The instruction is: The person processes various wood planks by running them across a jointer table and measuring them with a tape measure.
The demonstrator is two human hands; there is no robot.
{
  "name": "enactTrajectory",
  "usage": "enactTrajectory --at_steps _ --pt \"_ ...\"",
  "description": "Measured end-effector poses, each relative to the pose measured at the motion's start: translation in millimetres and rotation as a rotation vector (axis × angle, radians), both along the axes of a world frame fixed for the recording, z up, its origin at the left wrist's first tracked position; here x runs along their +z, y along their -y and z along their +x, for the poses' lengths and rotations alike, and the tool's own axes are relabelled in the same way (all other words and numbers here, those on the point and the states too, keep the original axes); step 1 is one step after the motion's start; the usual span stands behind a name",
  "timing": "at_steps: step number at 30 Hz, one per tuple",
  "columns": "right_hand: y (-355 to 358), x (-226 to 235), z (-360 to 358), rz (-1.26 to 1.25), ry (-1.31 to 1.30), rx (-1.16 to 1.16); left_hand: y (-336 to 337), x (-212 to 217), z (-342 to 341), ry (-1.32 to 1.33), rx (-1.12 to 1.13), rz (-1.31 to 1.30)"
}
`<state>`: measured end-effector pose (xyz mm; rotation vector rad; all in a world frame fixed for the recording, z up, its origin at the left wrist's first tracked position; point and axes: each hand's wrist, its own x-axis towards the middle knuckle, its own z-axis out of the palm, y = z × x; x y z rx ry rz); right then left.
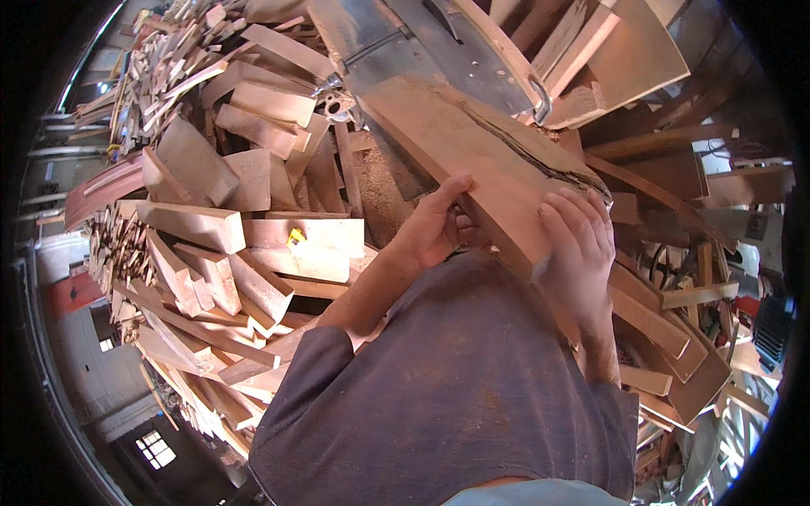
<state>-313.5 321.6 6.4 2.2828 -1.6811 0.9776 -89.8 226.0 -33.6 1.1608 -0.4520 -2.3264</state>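
Head view: left hand (430, 226) and right hand (582, 243) grip a long, cracked brown wood board (481, 156), maybe lining it up; next needs steady hands.

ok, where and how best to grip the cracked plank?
Near end of the cracked plank, from the body side, I'd say: it reaches past the metal machine table. Left hand on the straight, thick left edge; right hand opposite, clear of the dark crack.

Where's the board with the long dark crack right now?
In the head view, the cracked board is right of upper centre, held between the left hand and right hand, its far end by the metal table.
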Motion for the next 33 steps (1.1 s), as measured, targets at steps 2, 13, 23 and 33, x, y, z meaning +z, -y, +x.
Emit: enactTrajectory --at_steps 2,13,23,33 --pt "-8.2 -1.1 -6.6 0.067 0.052 -0.047 0.4 -7.4 -11.5 0.054 -0.058 -0.009" --pt "-80.6 -121.9 -5.4 0.493 0.914 -0.687 15.3 -85.1 -73.9 0.261 -0.367 -0.498" --pt "-112.6 -211.8 1.8 0.574 1.078 -0.775 26.0 -137.4 -63.7 0.453 -0.565 -0.427" --pt "-106.2 -204.5 10.1 0.55 1.067 -0.806 58.8 -139.0 -50.4 0.479 -0.501 -0.438"
